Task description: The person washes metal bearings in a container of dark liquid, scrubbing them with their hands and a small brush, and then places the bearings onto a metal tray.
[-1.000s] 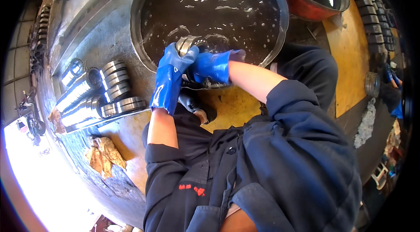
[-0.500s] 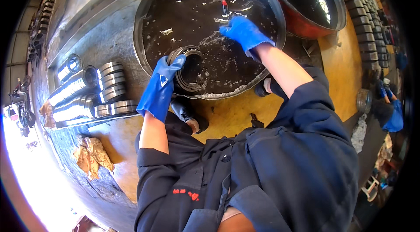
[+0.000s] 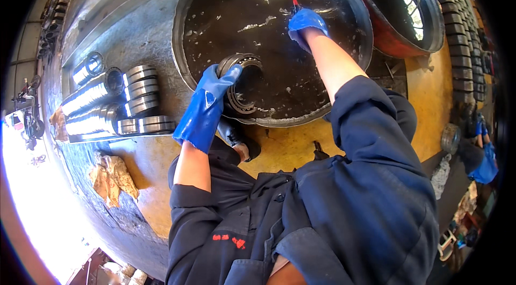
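Observation:
My left hand (image 3: pixel 219 82), in a long blue rubber glove, grips a large metal roller bearing (image 3: pixel 240 106) by its left side. The bearing stands tilted at the near-left part of a wide round metal tub (image 3: pixel 180 43) of dark liquid, its rollers showing along the upper edge. Over the tub's right half, my gloved right hand (image 3: pixel 308 26) is closed on a dark handle with a red tip (image 3: pixel 295 2), which sticks up past the fingers. The handle's lower end and most of those fingers are hidden by the glove.
Left of the tub, shiny bearing rings (image 3: pixel 141 91) lie in rows and stacks on a metal tray. A second, red-sided drum (image 3: pixel 398 43) with dark liquid adjoins at right. Beyond it are stacked dark rings (image 3: pixel 459 43). A crumpled brown glove (image 3: pixel 114 180) lies at lower left.
My right hand and the red-tipped handle have moved away from the bearing, right and slightly farther out. My left hand keeps its grip; the whole view has shifted a little.

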`<act>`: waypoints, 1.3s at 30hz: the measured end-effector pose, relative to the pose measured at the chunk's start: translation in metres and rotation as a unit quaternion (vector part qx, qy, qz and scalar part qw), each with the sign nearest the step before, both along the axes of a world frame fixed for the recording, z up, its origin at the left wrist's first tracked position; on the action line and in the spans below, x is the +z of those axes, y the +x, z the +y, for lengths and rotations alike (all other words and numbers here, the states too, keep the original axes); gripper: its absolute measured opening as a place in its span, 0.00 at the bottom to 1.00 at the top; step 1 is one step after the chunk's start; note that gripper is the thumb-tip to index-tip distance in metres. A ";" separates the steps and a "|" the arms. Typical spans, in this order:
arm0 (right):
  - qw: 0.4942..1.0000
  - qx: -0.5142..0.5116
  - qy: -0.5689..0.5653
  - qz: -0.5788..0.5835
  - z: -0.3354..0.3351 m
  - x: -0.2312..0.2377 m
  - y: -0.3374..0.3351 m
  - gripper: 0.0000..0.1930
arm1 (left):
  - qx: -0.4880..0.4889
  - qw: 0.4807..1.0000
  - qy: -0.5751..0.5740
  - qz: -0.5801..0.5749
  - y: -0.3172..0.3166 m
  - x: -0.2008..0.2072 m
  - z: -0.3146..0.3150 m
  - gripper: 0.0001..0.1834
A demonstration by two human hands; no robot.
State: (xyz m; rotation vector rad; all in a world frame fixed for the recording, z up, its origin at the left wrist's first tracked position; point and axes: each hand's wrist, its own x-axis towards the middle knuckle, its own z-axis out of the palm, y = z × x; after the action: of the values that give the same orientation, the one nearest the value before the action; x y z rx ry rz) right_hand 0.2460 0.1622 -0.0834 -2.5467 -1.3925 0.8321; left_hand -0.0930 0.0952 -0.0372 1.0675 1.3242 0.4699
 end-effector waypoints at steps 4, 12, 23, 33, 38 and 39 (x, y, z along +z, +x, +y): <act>0.988 0.058 0.051 0.135 -0.035 -0.009 0.037 0.16 | 0.017 0.997 -0.061 -0.042 0.011 0.004 0.005 0.27; 0.833 -0.041 0.191 0.518 -0.123 0.066 -0.027 0.06 | 0.104 0.973 -0.080 -0.187 0.013 0.008 -0.002 0.23; 0.847 0.150 0.303 0.409 -0.130 0.099 -0.105 0.11 | 0.132 0.973 -0.089 -0.168 -0.003 -0.031 0.017 0.18; 0.813 0.085 0.325 0.476 -0.136 0.101 -0.100 0.11 | 0.146 0.978 -0.072 -0.130 -0.003 -0.038 0.019 0.20; 0.860 0.032 0.322 0.395 -0.139 0.074 -0.096 0.13 | 0.154 0.969 -0.100 -0.163 0.003 -0.038 0.020 0.19; 0.860 -0.035 0.293 0.416 -0.141 0.070 -0.092 0.13 | 0.161 0.966 -0.111 -0.168 0.001 -0.037 0.020 0.18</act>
State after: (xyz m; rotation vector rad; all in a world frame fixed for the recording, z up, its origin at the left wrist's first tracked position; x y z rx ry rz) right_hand 0.1540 0.0213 -0.0134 -1.4689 -1.0200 1.0879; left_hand -0.0922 0.1154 -0.0740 0.5570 1.2137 0.6946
